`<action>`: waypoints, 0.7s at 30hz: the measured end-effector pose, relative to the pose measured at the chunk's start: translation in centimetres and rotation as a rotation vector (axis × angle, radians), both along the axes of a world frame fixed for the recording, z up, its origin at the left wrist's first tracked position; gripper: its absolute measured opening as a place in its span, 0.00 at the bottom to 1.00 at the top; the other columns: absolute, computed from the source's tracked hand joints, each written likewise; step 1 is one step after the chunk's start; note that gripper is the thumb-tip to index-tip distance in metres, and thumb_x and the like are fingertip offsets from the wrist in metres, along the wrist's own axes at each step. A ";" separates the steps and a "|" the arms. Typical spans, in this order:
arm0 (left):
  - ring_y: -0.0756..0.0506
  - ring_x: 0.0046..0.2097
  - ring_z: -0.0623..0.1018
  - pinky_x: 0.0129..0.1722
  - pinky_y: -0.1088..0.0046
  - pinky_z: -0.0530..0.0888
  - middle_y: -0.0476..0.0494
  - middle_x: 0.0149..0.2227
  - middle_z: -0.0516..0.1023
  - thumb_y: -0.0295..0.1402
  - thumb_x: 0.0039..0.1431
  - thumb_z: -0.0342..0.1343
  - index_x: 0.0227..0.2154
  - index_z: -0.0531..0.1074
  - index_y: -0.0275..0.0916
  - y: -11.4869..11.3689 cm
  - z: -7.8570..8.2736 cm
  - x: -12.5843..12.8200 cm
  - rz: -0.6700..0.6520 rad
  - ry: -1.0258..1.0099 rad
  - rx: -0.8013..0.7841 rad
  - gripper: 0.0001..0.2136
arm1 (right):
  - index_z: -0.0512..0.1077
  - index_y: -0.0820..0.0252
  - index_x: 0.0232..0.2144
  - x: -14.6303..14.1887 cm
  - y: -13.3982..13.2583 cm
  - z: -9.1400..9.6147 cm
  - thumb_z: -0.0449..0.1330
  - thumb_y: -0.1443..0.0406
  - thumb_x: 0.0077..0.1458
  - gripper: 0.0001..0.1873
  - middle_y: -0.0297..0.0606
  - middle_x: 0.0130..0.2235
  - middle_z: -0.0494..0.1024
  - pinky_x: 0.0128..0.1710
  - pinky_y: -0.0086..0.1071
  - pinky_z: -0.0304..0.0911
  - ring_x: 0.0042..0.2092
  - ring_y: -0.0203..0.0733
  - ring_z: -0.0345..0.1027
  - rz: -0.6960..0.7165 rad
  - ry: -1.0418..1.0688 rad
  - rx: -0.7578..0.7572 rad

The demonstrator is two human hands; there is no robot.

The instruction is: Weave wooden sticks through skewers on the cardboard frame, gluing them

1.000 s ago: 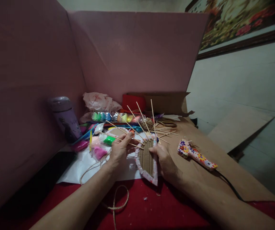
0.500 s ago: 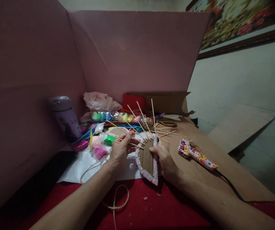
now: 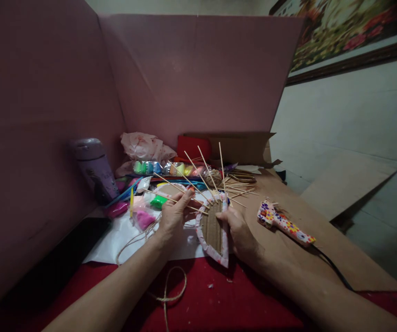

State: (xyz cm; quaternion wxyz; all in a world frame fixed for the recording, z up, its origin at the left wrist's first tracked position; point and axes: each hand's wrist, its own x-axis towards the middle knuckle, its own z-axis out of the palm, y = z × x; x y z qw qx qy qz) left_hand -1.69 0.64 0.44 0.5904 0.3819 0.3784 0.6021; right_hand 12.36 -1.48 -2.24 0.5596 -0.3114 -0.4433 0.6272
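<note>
A heart-shaped cardboard piece [image 3: 213, 228] with a pink patterned rim lies on the table, and several thin wooden skewers [image 3: 198, 177] stick up and fan out from its far edge. My left hand [image 3: 173, 216] is closed, its fingers pinching one of the skewers at the heart's left side. My right hand [image 3: 240, 235] rests on the heart's right edge with the fingers curled against it, holding it down.
A flowered glue gun [image 3: 281, 222] with a black cord lies to the right on brown cardboard. Twine [image 3: 171, 290] trails over the red cloth. Behind are coloured clay packets [image 3: 160, 168], loose skewers, a purple tumbler [image 3: 95, 169], a cardboard box and a pink screen.
Almost nothing has moved. My right hand has shifted very slightly on the heart's edge, and my left hand keeps its pinch on the skewer.
</note>
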 end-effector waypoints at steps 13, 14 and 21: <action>0.52 0.22 0.74 0.20 0.81 0.67 0.46 0.22 0.77 0.43 0.42 0.62 0.26 0.71 0.36 0.0 0.0 -0.1 -0.004 0.008 -0.006 0.15 | 0.70 0.63 0.28 0.0 -0.1 0.1 0.55 0.66 0.45 0.07 0.35 0.24 0.75 0.28 0.31 0.62 0.26 0.40 0.67 -0.026 -0.009 -0.009; 0.52 0.22 0.74 0.20 0.81 0.67 0.46 0.22 0.77 0.43 0.42 0.62 0.26 0.71 0.36 0.0 0.0 0.0 -0.005 0.006 -0.004 0.15 | 0.70 0.63 0.28 0.1 -0.1 0.1 0.55 0.66 0.45 0.07 0.35 0.25 0.75 0.28 0.31 0.62 0.26 0.40 0.67 -0.024 -0.007 -0.006; 0.52 0.22 0.75 0.21 0.80 0.67 0.46 0.22 0.77 0.43 0.42 0.62 0.26 0.71 0.36 0.0 0.0 -0.1 -0.009 0.002 0.001 0.15 | 0.71 0.63 0.30 0.0 0.0 -0.1 0.56 0.65 0.44 0.09 0.37 0.27 0.76 0.30 0.33 0.63 0.28 0.42 0.68 -0.032 -0.034 -0.003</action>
